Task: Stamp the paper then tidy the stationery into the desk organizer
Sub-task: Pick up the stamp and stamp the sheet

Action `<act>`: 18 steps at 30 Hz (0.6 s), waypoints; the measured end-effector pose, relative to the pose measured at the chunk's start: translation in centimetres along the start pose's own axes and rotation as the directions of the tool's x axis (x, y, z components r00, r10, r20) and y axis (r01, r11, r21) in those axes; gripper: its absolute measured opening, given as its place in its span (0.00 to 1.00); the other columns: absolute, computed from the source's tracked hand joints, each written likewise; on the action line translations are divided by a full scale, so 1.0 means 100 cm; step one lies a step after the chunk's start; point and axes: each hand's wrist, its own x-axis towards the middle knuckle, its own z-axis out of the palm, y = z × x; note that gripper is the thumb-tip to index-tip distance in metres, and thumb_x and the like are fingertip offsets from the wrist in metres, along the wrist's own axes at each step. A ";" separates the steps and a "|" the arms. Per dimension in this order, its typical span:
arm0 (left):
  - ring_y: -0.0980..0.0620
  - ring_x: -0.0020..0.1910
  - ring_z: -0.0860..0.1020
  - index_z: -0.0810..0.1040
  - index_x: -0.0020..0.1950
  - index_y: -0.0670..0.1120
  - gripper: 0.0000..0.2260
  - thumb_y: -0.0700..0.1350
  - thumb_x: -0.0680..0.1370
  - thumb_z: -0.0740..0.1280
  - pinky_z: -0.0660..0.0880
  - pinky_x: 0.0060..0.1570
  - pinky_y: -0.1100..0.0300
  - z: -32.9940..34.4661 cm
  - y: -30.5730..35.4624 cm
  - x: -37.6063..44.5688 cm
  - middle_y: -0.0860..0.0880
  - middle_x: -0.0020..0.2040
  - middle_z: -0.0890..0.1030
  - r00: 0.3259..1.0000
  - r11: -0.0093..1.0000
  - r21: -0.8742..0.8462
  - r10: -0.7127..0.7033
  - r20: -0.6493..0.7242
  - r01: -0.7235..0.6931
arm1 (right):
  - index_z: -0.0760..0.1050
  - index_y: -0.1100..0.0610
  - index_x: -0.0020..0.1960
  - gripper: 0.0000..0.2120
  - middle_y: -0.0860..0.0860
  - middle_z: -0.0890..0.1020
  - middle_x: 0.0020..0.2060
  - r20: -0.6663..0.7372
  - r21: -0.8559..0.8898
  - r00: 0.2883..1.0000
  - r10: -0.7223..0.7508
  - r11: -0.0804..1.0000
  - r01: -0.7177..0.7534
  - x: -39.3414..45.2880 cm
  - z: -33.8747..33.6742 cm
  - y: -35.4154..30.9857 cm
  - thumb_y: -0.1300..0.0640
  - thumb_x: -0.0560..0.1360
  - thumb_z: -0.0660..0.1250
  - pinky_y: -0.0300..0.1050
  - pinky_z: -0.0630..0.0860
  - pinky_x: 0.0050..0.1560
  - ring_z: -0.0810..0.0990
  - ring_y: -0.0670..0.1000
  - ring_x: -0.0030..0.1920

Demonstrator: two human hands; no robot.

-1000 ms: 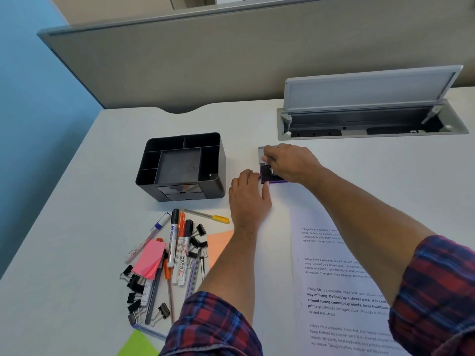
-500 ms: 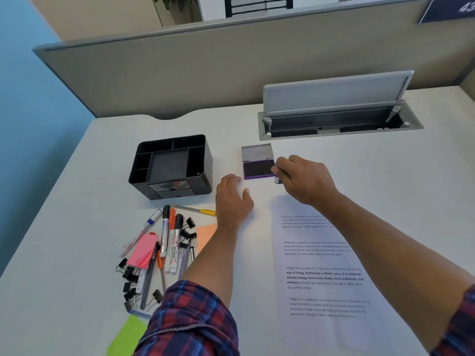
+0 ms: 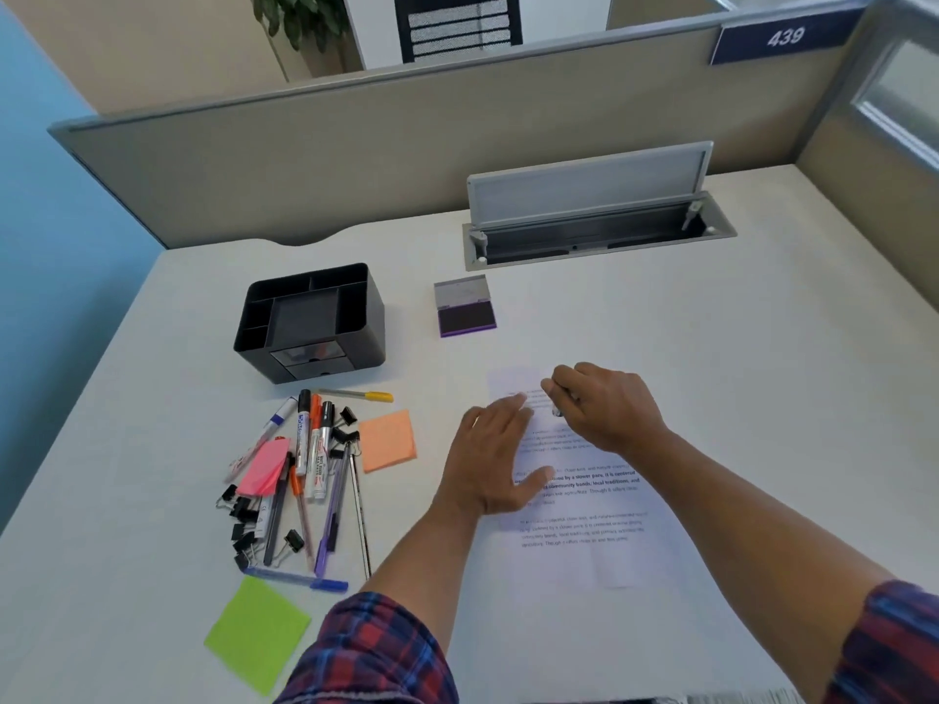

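A printed paper (image 3: 584, 520) lies on the white desk. My left hand (image 3: 495, 454) rests flat on its left part, fingers spread. My right hand (image 3: 604, 403) is closed around a small stamp (image 3: 558, 410) held over the top of the paper; only its tip shows under my fingers. The purple ink pad (image 3: 465, 309) lies uncovered further back. The black desk organizer (image 3: 310, 322) stands at the left with bare compartments. Markers and pens (image 3: 315, 459), binder clips (image 3: 244, 520) and pink (image 3: 261, 467), orange (image 3: 387, 439) and green (image 3: 256, 632) sticky notes lie in front of it.
An open cable tray (image 3: 594, 231) with its lid raised is set into the desk at the back. A beige partition (image 3: 406, 144) closes the far edge. A yellow-capped pen (image 3: 363, 396) lies just in front of the organizer.
My right hand lifted the stamp off the ink pad and brought it back over the top of the paper. My left hand left the pad and settled flat on the paper.
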 end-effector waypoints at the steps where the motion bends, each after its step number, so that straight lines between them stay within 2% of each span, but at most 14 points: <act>1: 0.46 0.73 0.69 0.72 0.72 0.44 0.34 0.68 0.75 0.63 0.65 0.69 0.49 0.002 0.005 -0.005 0.46 0.75 0.70 0.999 0.999 -0.004 0.039 0.006 -0.039 | 0.73 0.53 0.43 0.16 0.48 0.76 0.32 -0.011 -0.002 1.000 0.002 1.000 -0.002 -0.008 -0.002 0.001 0.44 0.83 0.57 0.46 0.72 0.28 0.74 0.55 0.28; 5: 0.46 0.75 0.66 0.70 0.74 0.43 0.40 0.72 0.74 0.61 0.63 0.71 0.49 0.007 0.020 -0.018 0.46 0.77 0.68 0.992 0.993 0.015 0.114 0.061 -0.115 | 0.74 0.53 0.42 0.15 0.49 0.75 0.31 -0.035 -0.022 0.999 0.020 1.000 -0.021 -0.032 -0.006 0.000 0.46 0.82 0.59 0.44 0.69 0.27 0.72 0.55 0.27; 11: 0.47 0.78 0.63 0.67 0.77 0.45 0.44 0.74 0.72 0.62 0.61 0.73 0.50 0.008 0.028 -0.023 0.49 0.79 0.66 0.986 0.988 0.047 0.140 0.089 -0.144 | 0.75 0.54 0.42 0.15 0.49 0.76 0.31 -0.018 -0.003 1.000 0.025 1.000 -0.025 -0.059 -0.011 -0.004 0.46 0.82 0.61 0.46 0.71 0.27 0.73 0.56 0.27; 18: 0.49 0.80 0.57 0.60 0.81 0.49 0.46 0.75 0.72 0.62 0.58 0.74 0.49 0.010 0.035 -0.020 0.51 0.82 0.59 0.983 0.994 0.084 0.051 0.178 -0.067 | 0.72 0.54 0.39 0.18 0.49 0.71 0.29 0.000 -0.029 1.000 0.010 1.000 -0.010 -0.088 -0.015 0.002 0.46 0.82 0.59 0.43 0.65 0.25 0.69 0.57 0.25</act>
